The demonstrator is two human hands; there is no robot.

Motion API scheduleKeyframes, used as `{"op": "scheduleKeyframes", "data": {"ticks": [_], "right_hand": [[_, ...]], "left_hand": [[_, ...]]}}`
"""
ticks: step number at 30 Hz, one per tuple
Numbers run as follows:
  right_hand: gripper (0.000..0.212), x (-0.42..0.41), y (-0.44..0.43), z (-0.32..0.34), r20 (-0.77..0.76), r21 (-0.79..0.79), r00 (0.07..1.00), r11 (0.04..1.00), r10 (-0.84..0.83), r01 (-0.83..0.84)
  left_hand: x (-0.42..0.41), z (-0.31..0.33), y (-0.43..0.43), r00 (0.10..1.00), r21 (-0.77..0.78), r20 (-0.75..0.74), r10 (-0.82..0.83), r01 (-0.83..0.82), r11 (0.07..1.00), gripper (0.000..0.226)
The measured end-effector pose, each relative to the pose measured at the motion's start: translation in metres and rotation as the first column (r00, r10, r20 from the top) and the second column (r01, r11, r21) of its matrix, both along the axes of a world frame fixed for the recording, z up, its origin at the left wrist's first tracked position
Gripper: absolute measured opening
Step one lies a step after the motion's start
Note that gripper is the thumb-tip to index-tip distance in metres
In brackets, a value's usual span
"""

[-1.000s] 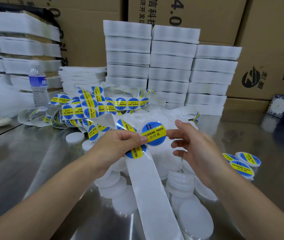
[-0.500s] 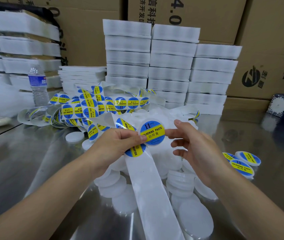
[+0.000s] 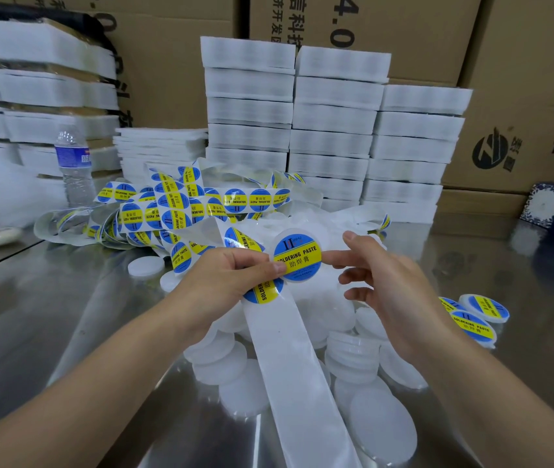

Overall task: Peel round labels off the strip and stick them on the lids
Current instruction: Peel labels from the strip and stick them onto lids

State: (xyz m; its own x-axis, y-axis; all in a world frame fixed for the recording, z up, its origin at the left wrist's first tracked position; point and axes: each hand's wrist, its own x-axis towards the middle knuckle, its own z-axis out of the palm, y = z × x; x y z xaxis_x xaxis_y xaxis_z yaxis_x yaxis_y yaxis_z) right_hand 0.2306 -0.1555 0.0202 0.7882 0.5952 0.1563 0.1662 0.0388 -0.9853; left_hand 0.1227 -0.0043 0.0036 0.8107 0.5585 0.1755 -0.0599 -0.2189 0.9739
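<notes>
Two hands meet above the bench point(image 3: 49, 315) at frame centre. The left hand point(image 3: 231, 278) grips the strip point(image 3: 302, 366) with curled fingers, and its thumb bears on the left edge of a lid point(image 3: 297, 233) held upright, face toward the camera. A round blue-and-yellow label point(image 3: 299, 261) covers the lid face. The right hand point(image 3: 393, 292) is spread, with the fingers nearly straight. Its index fingertip touches the lid's right edge; whether the thumb makes contact is unclear. Bare strip backing runs from the left hand down toward the camera. The unpeeled heap point(image 3: 174, 204) of strip lies behind the hands. Bare lids point(image 3: 366, 359) are piled beneath them. Labelled lids point(image 3: 474, 325) lie just right of the right hand. Foam stacks point(image 3: 333, 130) and a bottle point(image 3: 73, 163) stand at the rear.
</notes>
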Motion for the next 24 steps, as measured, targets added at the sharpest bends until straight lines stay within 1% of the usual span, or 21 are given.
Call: {"op": "scheduleKeyframes", "data": {"ticks": [9,15,17,18,20,22,24], "right_hand": [[0.041,0.000,0.001,-0.001,0.085,0.000,0.991,0.995,-0.100,0.100],[0.036,0.008,-0.003,0.002,0.084,0.078,0.984,0.986,-0.157,0.151],[0.034,0.009,-0.002,0.001,0.087,0.084,0.986,0.987,-0.143,0.136],[0.032,0.008,-0.001,0.000,0.098,0.074,0.988,0.990,-0.123,0.116],[0.027,0.003,0.003,-0.004,0.157,0.038,0.986,0.998,-0.062,0.057],[0.023,-0.002,0.006,-0.009,0.239,0.018,0.971,1.000,-0.009,0.004],[0.038,-0.004,0.007,-0.013,0.306,0.008,0.951,0.999,0.039,-0.043]], "left_hand": [[0.000,0.000,-0.001,1.000,0.031,-0.013,0.003,-0.002,1.000,0.019],[-0.002,0.000,0.002,1.000,0.008,-0.005,-0.006,0.006,1.000,0.015],[-0.002,0.001,0.000,1.000,0.009,-0.002,-0.028,0.028,1.000,0.013],[-0.002,0.001,-0.001,0.999,0.012,0.001,-0.040,0.040,0.999,0.018],[-0.002,0.001,-0.003,0.998,0.011,0.005,-0.069,0.069,0.998,0.031],[-0.003,0.001,-0.003,0.994,0.007,0.007,-0.110,0.110,0.994,0.033],[-0.003,0.000,-0.004,0.988,0.002,0.012,-0.151,0.151,0.989,0.034]]}}
